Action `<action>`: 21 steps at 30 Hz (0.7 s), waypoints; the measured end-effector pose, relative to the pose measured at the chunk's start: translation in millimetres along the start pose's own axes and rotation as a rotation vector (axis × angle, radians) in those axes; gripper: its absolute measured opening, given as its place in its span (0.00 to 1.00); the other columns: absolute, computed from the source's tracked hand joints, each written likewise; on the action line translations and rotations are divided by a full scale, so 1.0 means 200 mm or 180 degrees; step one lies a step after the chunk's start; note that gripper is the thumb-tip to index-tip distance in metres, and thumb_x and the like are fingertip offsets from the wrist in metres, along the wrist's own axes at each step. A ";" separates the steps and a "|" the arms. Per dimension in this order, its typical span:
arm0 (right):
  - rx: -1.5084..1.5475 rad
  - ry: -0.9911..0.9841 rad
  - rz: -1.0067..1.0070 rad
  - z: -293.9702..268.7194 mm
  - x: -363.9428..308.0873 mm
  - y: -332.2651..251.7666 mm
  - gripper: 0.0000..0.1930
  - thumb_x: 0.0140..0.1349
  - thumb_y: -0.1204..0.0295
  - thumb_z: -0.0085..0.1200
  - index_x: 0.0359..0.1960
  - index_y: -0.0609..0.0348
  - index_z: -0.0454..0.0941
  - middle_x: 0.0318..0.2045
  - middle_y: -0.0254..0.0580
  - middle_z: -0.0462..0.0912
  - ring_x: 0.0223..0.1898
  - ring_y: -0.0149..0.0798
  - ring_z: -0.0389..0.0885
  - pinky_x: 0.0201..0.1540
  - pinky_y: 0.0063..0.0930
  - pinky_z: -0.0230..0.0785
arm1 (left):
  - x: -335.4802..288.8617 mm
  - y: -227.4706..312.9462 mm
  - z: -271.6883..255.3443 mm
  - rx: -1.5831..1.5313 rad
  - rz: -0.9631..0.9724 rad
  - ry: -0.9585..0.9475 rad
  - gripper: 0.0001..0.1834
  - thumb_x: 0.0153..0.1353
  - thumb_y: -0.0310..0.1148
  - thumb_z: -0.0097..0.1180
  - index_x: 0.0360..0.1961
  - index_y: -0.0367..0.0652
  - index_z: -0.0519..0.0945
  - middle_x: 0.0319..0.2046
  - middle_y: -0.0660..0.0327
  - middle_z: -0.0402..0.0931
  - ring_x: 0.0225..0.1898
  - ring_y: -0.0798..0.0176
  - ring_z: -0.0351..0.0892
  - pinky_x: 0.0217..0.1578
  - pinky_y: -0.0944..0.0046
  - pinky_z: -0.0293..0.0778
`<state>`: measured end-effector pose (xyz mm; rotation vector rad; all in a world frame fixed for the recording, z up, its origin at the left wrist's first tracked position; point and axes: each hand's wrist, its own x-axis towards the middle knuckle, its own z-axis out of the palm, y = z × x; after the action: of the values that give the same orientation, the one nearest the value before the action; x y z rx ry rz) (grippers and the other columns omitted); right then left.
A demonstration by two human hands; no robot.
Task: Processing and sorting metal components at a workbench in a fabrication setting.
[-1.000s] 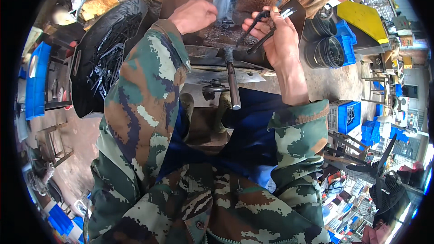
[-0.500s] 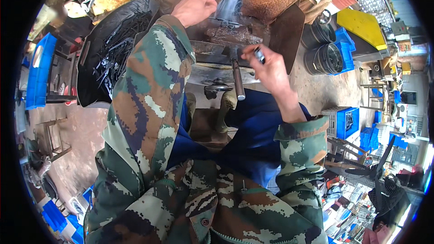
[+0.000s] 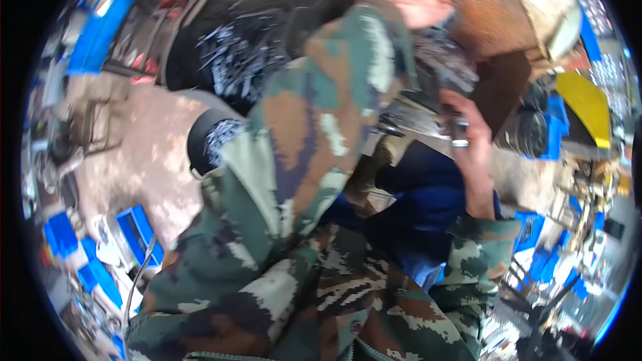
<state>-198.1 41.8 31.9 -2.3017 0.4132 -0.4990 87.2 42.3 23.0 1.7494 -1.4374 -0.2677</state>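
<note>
My left hand (image 3: 420, 3) is at the machine's far side, beside the brown sheet behind it; its fingers are smeared by motion. Next to the machine's near edge, my right hand (image 3: 476, 135) is closed round a small shiny metal cylinder (image 3: 459, 131). Between the two hands lies the dark, grimy work area of the machine (image 3: 445, 60), with a pale metal edge (image 3: 414, 117) in front. My left sleeve crosses the view and covers part of the machine.
A big black bin (image 3: 184, 43) of thin dark metal strips stands left of the machine. Nearer me is a smaller bucket (image 3: 195, 144) of metal pieces. Dark buckets (image 3: 531, 134), a blue crate (image 3: 554, 117) and a yellow panel (image 3: 585, 110) stand at the right.
The view has swung left, so the machine and both hands appear further right. The smaller bucket has come into sight. My right hand still holds the metal cylinder.
</note>
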 end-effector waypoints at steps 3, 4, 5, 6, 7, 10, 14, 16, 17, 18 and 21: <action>0.0974 0.0822 0.0776 -0.04 0.07 -0.02 0.15 0.62 0.82 0.54 0.51 0.62 0.77 0.53 0.45 0.78 0.49 0.35 0.78 0.30 0.21 0.79 | 0.00 0.20 0.02 -0.0197 -0.0422 0.0161 0.15 0.56 0.45 0.54 0.38 0.53 0.86 0.37 0.57 0.83 0.42 0.50 0.82 0.48 0.55 0.76; 0.0773 0.0947 0.0667 -0.05 0.12 -0.02 0.14 0.63 0.79 0.56 0.51 0.62 0.76 0.53 0.45 0.78 0.47 0.34 0.78 0.29 0.21 0.80 | -0.01 0.23 0.01 -0.0260 -0.0494 0.0293 0.14 0.55 0.45 0.54 0.37 0.53 0.86 0.38 0.57 0.83 0.42 0.50 0.82 0.48 0.55 0.76; 0.0860 0.1079 0.0696 -0.06 0.17 -0.01 0.14 0.64 0.77 0.56 0.51 0.63 0.76 0.53 0.45 0.78 0.46 0.34 0.78 0.28 0.21 0.81 | -0.01 0.24 0.01 -0.0331 -0.0565 0.0424 0.13 0.54 0.44 0.55 0.36 0.54 0.87 0.38 0.57 0.83 0.42 0.49 0.82 0.48 0.54 0.76; 0.0905 0.1187 0.0695 -0.07 0.22 -0.01 0.14 0.64 0.75 0.57 0.51 0.63 0.76 0.51 0.44 0.79 0.44 0.33 0.78 0.27 0.21 0.80 | -0.02 0.24 0.00 -0.0349 -0.0604 0.0526 0.13 0.54 0.43 0.55 0.35 0.54 0.87 0.37 0.57 0.83 0.42 0.49 0.82 0.47 0.54 0.76; 0.0929 0.1315 0.0695 -0.08 0.28 -0.01 0.14 0.64 0.74 0.57 0.51 0.63 0.75 0.50 0.42 0.79 0.43 0.32 0.79 0.26 0.21 0.80 | -0.01 0.24 0.00 -0.0382 -0.0617 0.0624 0.12 0.53 0.42 0.56 0.35 0.54 0.87 0.37 0.56 0.83 0.42 0.49 0.82 0.47 0.54 0.77; 0.0946 0.1664 0.0877 -0.08 0.48 0.01 0.15 0.63 0.72 0.60 0.49 0.63 0.76 0.37 0.37 0.82 0.22 0.23 0.70 0.21 0.22 0.75 | -0.02 0.21 0.00 -0.0501 -0.0773 0.0836 0.11 0.52 0.41 0.57 0.33 0.53 0.88 0.35 0.55 0.83 0.40 0.48 0.82 0.46 0.53 0.77; 0.1142 0.1575 0.1169 -0.20 0.72 0.23 0.09 0.64 0.70 0.59 0.37 0.60 0.72 0.16 0.26 0.67 0.14 0.22 0.60 0.20 0.22 0.70 | 0.00 0.18 0.02 -0.0536 -0.0820 0.0887 0.10 0.49 0.38 0.57 0.29 0.51 0.87 0.33 0.55 0.83 0.39 0.48 0.82 0.44 0.53 0.77; 0.0964 0.1591 0.1247 -0.23 0.82 0.22 0.08 0.65 0.69 0.58 0.36 0.58 0.71 0.15 0.25 0.66 0.13 0.22 0.61 0.19 0.21 0.68 | 0.01 0.19 0.03 -0.0589 -0.0820 0.0907 0.09 0.49 0.38 0.57 0.29 0.51 0.87 0.33 0.55 0.83 0.39 0.48 0.83 0.44 0.53 0.77; 0.0884 0.1600 0.1267 -0.33 0.84 0.26 0.07 0.66 0.70 0.56 0.36 0.56 0.71 0.14 0.24 0.64 0.13 0.22 0.59 0.19 0.21 0.68 | 0.05 0.24 0.04 -0.0670 -0.0729 0.0869 0.09 0.49 0.38 0.57 0.29 0.50 0.87 0.32 0.54 0.83 0.38 0.48 0.83 0.44 0.53 0.77; 0.0938 0.1587 0.1252 -0.32 0.88 0.30 0.06 0.66 0.70 0.56 0.36 0.56 0.72 0.14 0.23 0.62 0.13 0.21 0.58 0.19 0.21 0.67 | 0.03 0.22 0.04 -0.0647 -0.0758 0.0857 0.09 0.49 0.37 0.57 0.28 0.50 0.87 0.31 0.54 0.83 0.38 0.48 0.83 0.44 0.52 0.77; 0.0996 0.1524 0.1252 -0.30 0.96 0.37 0.05 0.68 0.72 0.53 0.40 0.59 0.74 0.14 0.21 0.60 0.13 0.19 0.55 0.20 0.19 0.66 | 0.00 0.21 0.02 -0.0672 -0.0767 0.0691 0.12 0.52 0.39 0.56 0.28 0.43 0.86 0.34 0.48 0.82 0.41 0.47 0.82 0.44 0.51 0.76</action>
<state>-69.9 -126.4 62.2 -1.7297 0.9263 -0.8454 55.4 40.2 49.9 1.7185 -1.0076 -0.3327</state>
